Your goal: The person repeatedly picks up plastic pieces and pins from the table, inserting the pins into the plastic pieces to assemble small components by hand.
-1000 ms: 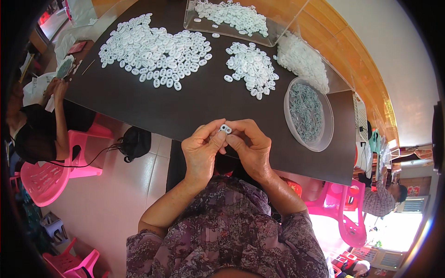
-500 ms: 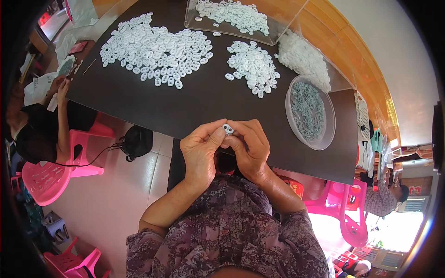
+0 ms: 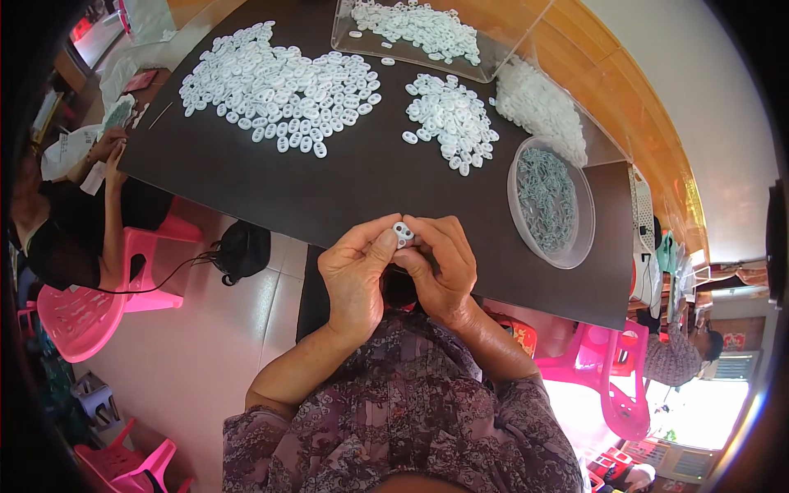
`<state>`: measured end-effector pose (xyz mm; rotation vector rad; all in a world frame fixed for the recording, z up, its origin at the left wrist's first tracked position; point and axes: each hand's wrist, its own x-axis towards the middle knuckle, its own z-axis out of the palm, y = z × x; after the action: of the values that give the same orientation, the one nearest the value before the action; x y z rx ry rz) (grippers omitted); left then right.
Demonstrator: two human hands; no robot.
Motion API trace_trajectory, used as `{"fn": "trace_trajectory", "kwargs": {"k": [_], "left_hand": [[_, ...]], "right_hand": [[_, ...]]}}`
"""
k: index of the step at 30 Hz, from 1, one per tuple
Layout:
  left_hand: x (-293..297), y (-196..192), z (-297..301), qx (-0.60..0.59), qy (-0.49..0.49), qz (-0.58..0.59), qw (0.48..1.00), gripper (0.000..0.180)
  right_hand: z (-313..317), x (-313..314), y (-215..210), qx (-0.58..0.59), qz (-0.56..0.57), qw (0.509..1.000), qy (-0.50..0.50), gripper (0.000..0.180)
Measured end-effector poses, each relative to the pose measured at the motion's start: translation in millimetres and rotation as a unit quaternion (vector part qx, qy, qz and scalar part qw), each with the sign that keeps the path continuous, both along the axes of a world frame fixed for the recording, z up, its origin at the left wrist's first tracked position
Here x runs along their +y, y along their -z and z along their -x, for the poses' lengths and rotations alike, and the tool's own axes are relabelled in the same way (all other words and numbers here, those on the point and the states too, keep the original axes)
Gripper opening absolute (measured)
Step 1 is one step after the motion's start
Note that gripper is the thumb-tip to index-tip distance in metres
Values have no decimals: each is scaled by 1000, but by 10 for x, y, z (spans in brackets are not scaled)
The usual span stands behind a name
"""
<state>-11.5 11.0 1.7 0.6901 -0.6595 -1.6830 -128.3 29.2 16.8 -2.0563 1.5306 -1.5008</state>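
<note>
Right hand (image 3: 445,275) shifts, exposing more of the white piece (image 3: 401,230); left hand (image 3: 353,271) pinches it, presumably for steadiness; right fingers curl at its edge, their grip unclear.

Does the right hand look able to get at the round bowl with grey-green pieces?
Probably yes: only dark tabletop lies between the right hand and the open round bowl, though that hand is busy at a small white piece.
</note>
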Motion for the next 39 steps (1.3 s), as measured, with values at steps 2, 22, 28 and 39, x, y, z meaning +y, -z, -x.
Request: {"fn": "trace_trajectory", "kwargs": {"k": [2,22,28,39], "left_hand": [[1,-13,0,-5,-8,7,1000,20],[90,10,-47,-142,-55,120,981,20],[90,27,-49,-131,-67,118,982,20],[81,68,10,-153,-107,143,972,19]], "right_hand": [[11,3,28,1,7,1000,1,35],[-56,113,-50,-198,-122,972,12,15],[-69,101,-50,-249,-166,954,0,14],[-86,86,-95,-176,-159,971,10,12]]}}
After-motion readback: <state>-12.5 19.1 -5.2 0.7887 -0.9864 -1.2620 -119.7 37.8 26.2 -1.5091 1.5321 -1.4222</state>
